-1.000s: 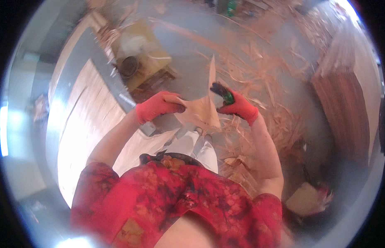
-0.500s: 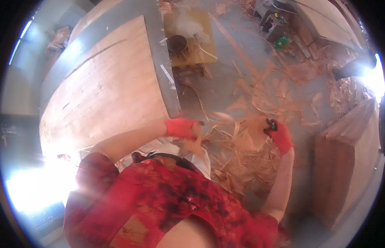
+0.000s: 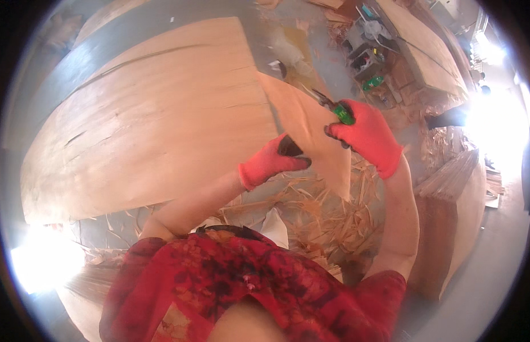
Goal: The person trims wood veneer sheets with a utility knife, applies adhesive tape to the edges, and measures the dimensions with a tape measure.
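Note:
A thin, pale-brown pointed piece of wood veneer (image 3: 307, 128) slants between my hands, beside the right edge of a large veneer sheet (image 3: 156, 122). My left hand (image 3: 274, 161), in a red glove with dark fingertips, pinches the piece at its lower left edge. My right hand (image 3: 364, 134), gloved alike, is closed round the green handle of a knife-like tool (image 3: 343, 114). Its dark, narrow end points up and left over the veneer piece. The fingertips of that hand are at the piece's right edge; whether they also grip it, I cannot tell.
Veneer scraps (image 3: 333, 225) litter the floor below my hands. A stack of veneer (image 3: 447, 228) stands at the right. Farther off at the right are a grey crate (image 3: 367, 64), a green bottle (image 3: 372, 83) and another pile of sheets (image 3: 424, 51).
Both hands have moved up and away from my body, with the veneer piece now stretched between them beside the large sheet. The right hand still holds the green-handled tool. The view has shifted.

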The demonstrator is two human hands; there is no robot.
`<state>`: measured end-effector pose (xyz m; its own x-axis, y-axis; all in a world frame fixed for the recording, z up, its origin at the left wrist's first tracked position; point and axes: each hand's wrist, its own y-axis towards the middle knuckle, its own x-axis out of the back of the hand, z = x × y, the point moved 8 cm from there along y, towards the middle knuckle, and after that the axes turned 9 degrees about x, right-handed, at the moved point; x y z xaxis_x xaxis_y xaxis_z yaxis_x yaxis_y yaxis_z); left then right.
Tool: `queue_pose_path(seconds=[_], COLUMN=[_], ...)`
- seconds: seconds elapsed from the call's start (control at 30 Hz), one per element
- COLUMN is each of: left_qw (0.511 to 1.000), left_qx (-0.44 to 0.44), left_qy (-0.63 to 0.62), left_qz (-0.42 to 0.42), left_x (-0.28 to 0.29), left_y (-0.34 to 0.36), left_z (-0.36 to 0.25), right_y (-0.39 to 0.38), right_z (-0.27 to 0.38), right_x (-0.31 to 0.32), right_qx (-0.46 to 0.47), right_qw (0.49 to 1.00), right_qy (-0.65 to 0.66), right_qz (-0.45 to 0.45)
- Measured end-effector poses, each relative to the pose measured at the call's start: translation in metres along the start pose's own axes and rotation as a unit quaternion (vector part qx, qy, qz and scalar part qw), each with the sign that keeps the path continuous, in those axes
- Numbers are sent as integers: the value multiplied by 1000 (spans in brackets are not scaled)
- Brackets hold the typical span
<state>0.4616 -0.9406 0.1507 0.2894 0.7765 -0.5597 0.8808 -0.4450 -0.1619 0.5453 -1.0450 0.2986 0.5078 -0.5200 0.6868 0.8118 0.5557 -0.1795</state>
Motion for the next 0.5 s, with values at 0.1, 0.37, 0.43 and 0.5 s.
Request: queue_pose_path(seconds=[0.1,0.37,0.43,0.5], left_qw=[992,950,940,931], left_qx=[-11,-145,-133,-116], left_qy=[-108,-166,-146,-120], left_qz=[-57,-221,-279,-326], left_x=[64,289,317,347], left_y=[-55,-282,-332,-391], left_z=[-24,-115,-117,-94], right_y=[15,-17,-13,4], right_z=[99,58,30,11], right_x=[-39,-148,-194,-244], right_qx=[6,5,-31,-52], right_qw=[999,899,939,945], right_qy=[34,438,343,323], right_qz=[3,17,3,32])
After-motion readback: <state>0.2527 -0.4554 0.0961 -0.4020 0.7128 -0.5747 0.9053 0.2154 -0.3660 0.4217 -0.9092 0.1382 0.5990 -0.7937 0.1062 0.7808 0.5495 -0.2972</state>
